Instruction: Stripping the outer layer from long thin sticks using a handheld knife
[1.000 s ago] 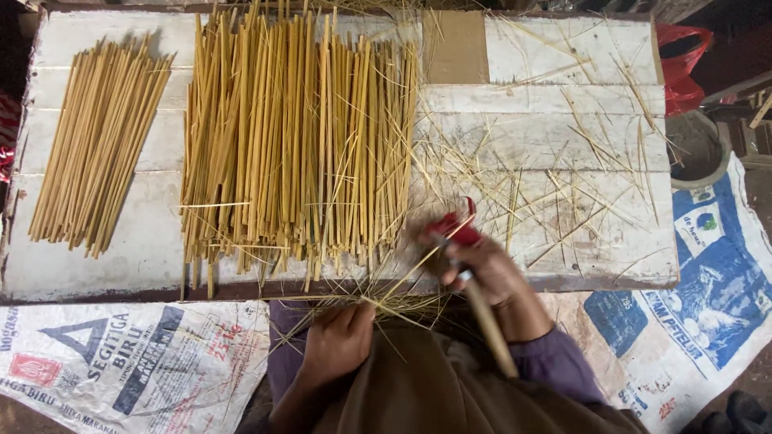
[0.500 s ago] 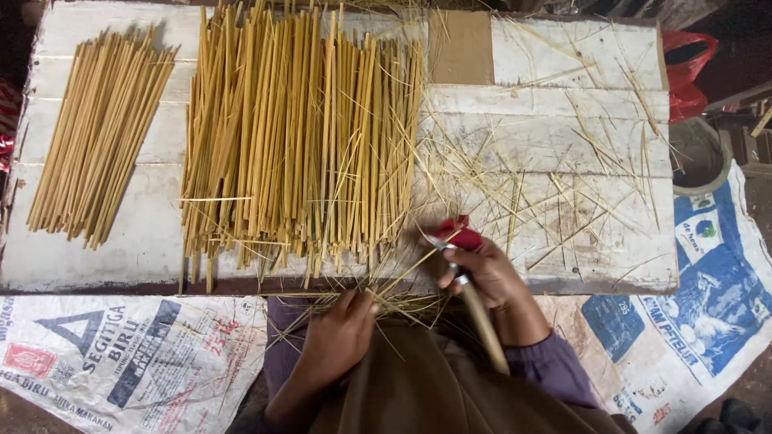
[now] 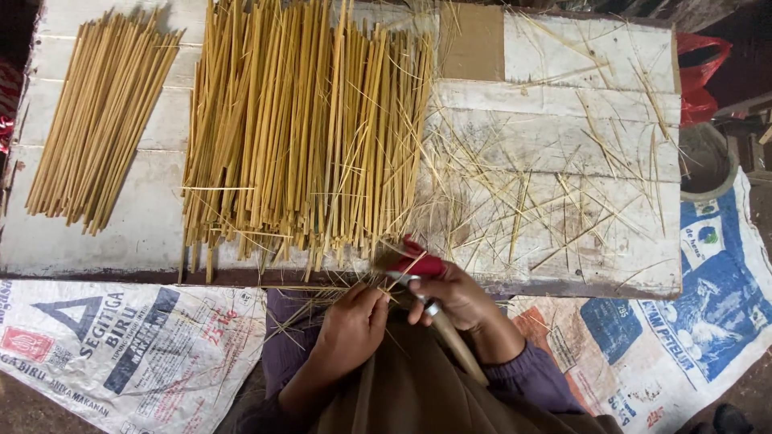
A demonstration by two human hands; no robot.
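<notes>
Head view, looking straight down. Landmark: white-painted wooden board (image 3: 563,128), worn, lying across the frame above the person's lap. Right hand (image 3: 454,293) sits just below the board's near edge, fingers closed around a knife (image 3: 422,299); the wooden handle runs down toward the lap, the short blade shows only as a grey sliver by the fingertips, its edge hard to make out. A red wrapping (image 3: 418,261) covers the thumb or a finger of that hand; cannot tell which. Left hand (image 3: 354,321) is just beside the right, also below the board's near edge, fingers curled over a thin bamboo strip (image 3: 390,277) that passes between the two hands; the grip itself is hidden under the knuckles. On the board's middle: large pile of split bamboo sticks (image 3: 297,128), ends uneven, top cut off by the frame. On the board's left end: smaller, tidier bundle of sticks (image 3: 100,120). On the board's right half: scattered thin shavings (image 3: 555,193). Below the board: printed woven sacks (image 3: 121,345) under the person. Past the board's right end: red plastic bag (image 3: 698,68), partly cut off.
</notes>
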